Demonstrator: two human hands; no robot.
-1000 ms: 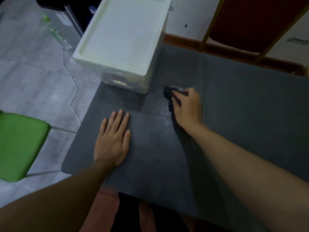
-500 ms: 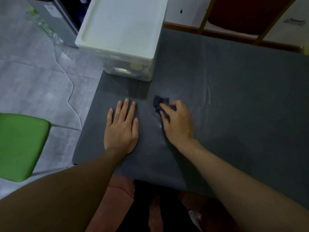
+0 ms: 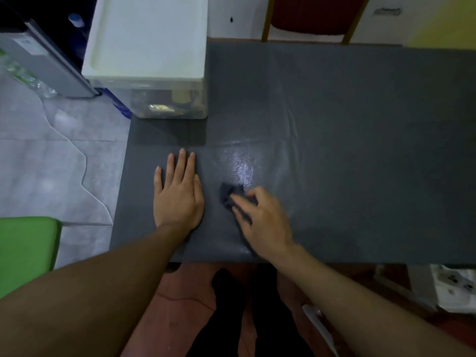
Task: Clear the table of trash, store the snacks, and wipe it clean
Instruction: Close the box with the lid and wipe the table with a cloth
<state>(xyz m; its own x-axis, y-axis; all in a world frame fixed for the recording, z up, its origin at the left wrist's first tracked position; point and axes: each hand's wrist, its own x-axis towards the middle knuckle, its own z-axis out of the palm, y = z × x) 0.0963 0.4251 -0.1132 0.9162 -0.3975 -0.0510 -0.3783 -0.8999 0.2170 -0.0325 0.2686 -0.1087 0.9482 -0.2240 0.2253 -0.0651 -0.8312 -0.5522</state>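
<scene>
A dark grey tabletop (image 3: 347,150) fills most of the view, its near edge running just in front of the person. A wet, shiny patch (image 3: 240,167) glistens on it just beyond the right hand, and faint creases run across the surface further right. Below and to the left lies a pale grey tiled floor (image 3: 51,161), with one thin white cable (image 3: 83,161) snaking over it.

One storage box (image 3: 146,47) with a white lid stands on the far left corner of the tabletop; its clear wall shows a few wrapped items inside, too dim to count. Beyond the far edge is one chair with a dark red seat (image 3: 316,16) and wooden legs. One green seat (image 3: 25,253) sits at the left edge of the view, near the tabletop's near corner. A grey appliance (image 3: 43,63) stands on the floor at upper left.

Two bare forearms reach in from below. The left hand (image 3: 179,194) lies flat on the tabletop, palm down, fingers straight and close together, its grip holding nothing. The right hand (image 3: 260,217), motion-blurred, presses one small dark cloth (image 3: 228,193) against the tabletop, its grip closed over the cloth with the fingers curled on top. The cloth lies just right of the left hand, near the front edge.
</scene>
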